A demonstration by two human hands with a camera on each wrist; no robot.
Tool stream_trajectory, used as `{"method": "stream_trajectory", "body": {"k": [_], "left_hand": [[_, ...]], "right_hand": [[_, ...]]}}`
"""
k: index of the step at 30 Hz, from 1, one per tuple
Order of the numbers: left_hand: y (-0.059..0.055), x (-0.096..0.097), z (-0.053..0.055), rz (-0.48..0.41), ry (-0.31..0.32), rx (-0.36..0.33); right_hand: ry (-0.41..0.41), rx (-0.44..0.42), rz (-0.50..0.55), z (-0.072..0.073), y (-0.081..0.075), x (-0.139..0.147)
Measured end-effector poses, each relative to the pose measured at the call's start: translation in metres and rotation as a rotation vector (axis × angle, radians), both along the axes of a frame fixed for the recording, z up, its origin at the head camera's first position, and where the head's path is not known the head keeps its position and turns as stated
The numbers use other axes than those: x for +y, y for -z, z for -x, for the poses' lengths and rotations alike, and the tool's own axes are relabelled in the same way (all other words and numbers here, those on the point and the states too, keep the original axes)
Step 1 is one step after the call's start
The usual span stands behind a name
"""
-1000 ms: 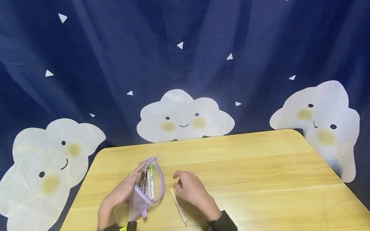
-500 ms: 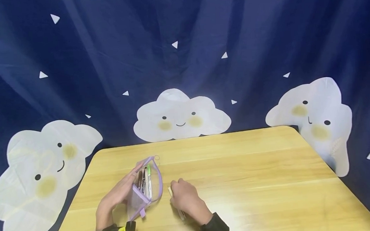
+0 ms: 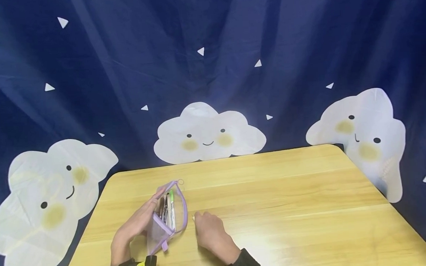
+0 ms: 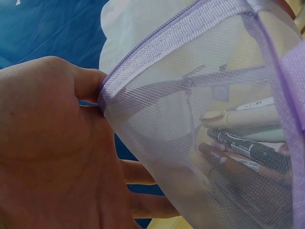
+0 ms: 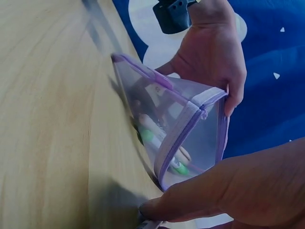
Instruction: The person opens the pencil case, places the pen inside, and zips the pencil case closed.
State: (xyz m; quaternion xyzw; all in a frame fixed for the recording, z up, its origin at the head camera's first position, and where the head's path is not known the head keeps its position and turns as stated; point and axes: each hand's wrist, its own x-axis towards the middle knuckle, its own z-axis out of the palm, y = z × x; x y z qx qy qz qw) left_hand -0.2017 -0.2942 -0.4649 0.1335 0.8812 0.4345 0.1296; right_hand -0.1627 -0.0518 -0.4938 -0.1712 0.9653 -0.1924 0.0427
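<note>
A see-through mesh pencil case (image 3: 157,238) with lilac edging stands with its zip mouth unzipped. Several pens (image 3: 172,216) lie inside it, one with a green cap. My left hand (image 3: 136,223) holds the case by its far left side; in the left wrist view the thumb pinches the zipped edge (image 4: 143,52). Just right of the mouth, my right hand (image 3: 211,230) grips a slim cream pen (image 3: 193,218), of which only the tip shows. In the right wrist view the right thumb (image 5: 190,195) presses on the pen, mostly out of frame.
Both hands work over a light wooden table (image 3: 291,209), near its front left. Behind it hangs a dark blue curtain (image 3: 232,80) with smiling clouds (image 3: 210,145) and white triangles. A pull ring (image 3: 181,182) sits at the case's far corner.
My right hand has come down over the cream pen on the table and closed its fingers on it. The left hand and the case stay in place; the head view shifted slightly.
</note>
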Motion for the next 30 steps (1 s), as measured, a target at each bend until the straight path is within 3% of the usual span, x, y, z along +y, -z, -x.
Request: {"method": "stream_trajectory", "body": {"k": [5,15,22,30], "left_hand": [[0.001,0.001,0.001,-0.007,0.018,0.038],[0.004,0.0,0.001,-0.009,0.011,0.002],[0.003,-0.001,0.001,0.003,-0.002,0.0],[0.003,-0.002,0.002,-0.026,0.028,0.021]], "right_hand": [[-0.004,-0.035,0.029,0.001,0.0,0.002],[-0.009,-0.016,0.057,0.004,0.0,0.009],[-0.004,0.075,0.106,0.003,-0.005,0.011],[-0.005,0.192,0.261,0.008,-0.012,0.008]]}}
